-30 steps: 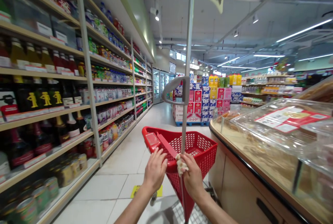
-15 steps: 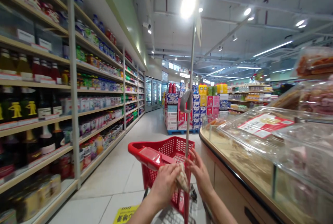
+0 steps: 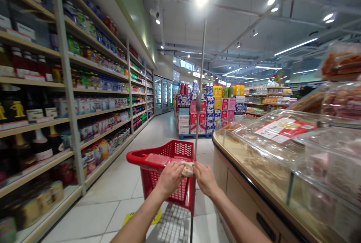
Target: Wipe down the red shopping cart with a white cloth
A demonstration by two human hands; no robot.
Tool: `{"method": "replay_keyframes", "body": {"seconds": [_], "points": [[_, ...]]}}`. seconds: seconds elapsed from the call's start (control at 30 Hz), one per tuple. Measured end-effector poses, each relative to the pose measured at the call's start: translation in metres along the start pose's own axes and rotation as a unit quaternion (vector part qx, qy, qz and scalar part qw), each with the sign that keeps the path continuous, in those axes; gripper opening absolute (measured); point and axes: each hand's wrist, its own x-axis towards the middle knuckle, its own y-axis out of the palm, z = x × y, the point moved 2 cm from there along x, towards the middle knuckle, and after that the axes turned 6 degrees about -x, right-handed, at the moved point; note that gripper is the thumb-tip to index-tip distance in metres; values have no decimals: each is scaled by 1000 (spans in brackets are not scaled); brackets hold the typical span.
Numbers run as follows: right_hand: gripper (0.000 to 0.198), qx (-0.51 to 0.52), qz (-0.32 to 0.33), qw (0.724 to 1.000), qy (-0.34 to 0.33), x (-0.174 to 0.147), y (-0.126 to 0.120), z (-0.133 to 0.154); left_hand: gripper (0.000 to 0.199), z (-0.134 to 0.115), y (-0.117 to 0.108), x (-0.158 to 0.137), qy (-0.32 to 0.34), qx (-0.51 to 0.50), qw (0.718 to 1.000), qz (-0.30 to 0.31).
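Observation:
A crumpled pale cloth [image 3: 187, 168], whitish with brownish patches, is bunched over the near rim of a red shopping cart [image 3: 175, 183]. My left hand [image 3: 170, 175] is closed on the cloth's left end. On its other side, my right hand [image 3: 205, 175] has its fingers bent and pressed together on the cloth's right end. Right beside the right fingers rises a thin metal pole [image 3: 201, 66] with a grey fitting partway up. The cart's red front panel [image 3: 158, 159] lies just ahead of my left hand. My fingers partly hide the cloth and the rim.
Tall shelves [image 3: 101, 100] of bottles and jars line the left. At right stands a curved counter [image 3: 239, 183] with clear plastic lids [image 3: 270, 149]. Stacked drink boxes [image 3: 197, 119] stand ahead on a blue pallet [image 3: 187, 136]. A yellow floor sign [image 3: 156, 216] lies under the cart.
My right hand, spread near the pole before, has closed on the cloth. The cloth has turned from slanting to nearly level. The cart appears further left in view.

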Motion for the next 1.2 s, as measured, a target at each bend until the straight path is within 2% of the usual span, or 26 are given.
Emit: {"method": "replay_keyframes", "body": {"seconds": [0.03, 0.1, 0.17, 0.23, 0.3, 0.37, 0.4, 0.43, 0.5, 0.6, 0.67, 0.77, 0.83, 0.9, 1.0, 1.1, 1.13, 1.2], "points": [[31, -4, 4, 1000, 4, -2, -1, -2, 32, 12, -8, -8, 9, 10, 1000, -15], [31, 0, 2, 1000, 16, -6, -1, 0, 31, 36, -24, -24, -23, 33, 997, -65], [31, 4, -9, 1000, 14, -8, 1, 10, 29, 42, -32, -30, -71, 43, 992, -98], [30, 11, -21, 1000, -15, -8, 4, 25, 29, 24, -25, -24, -71, 28, 994, -82], [31, 22, -45, 998, -31, -9, 7, 34, 30, -7, -10, -12, -15, 2, 999, -30], [34, 24, -64, 997, -20, -11, 8, 34, 29, -29, 0, -5, 14, -10, 1000, -13], [34, 22, -67, 997, -16, -12, 9, 31, 28, -32, 0, -6, 27, -10, 999, -16], [33, 20, -66, 997, -21, -14, 9, 28, 27, -29, -4, -9, 39, -6, 999, -27], [30, 25, -65, 997, -46, -17, 8, 23, 25, -8, -22, -23, 44, 12, 997, -58], [28, 29, -96, 994, -39, -20, 10, 22, 21, 34, -56, -46, -39, 56, 991, -116], [30, 19, -117, 993, -9, -20, 14, 26, 21, 41, -63, -49, -76, 73, 987, -119], [31, 17, -125, 992, -6, -20, 21, 32, 23, 14, -45, -32, -72, 52, 993, -81], [30, 22, -122, 992, -29, -21, 23, 31, 19, -6, -27, -16, -108, 38, 990, -85], [29, 26, -126, 990, -51, -21, 23, 26, 21, -14, -18, -8, -133, 32, 986, -92], [29, 33, -137, 988, -63, -22, 21, 19, 17, 7, -31, -18, -123, 40, 987, -95], [29, 38, -146, 987, -54, -23, 24, 20, 25, 37, -52, -34, -165, 79, 973, -139], [30, 37, -148, 987, -47, -23, 25, 22, 26, 39, -54, -36, -176, 87, 969, -147], [31, 35, -152, 987, -38, -23, 29, 25, 26, 26, -45, -29, -160, 83, 975, -133]]}}
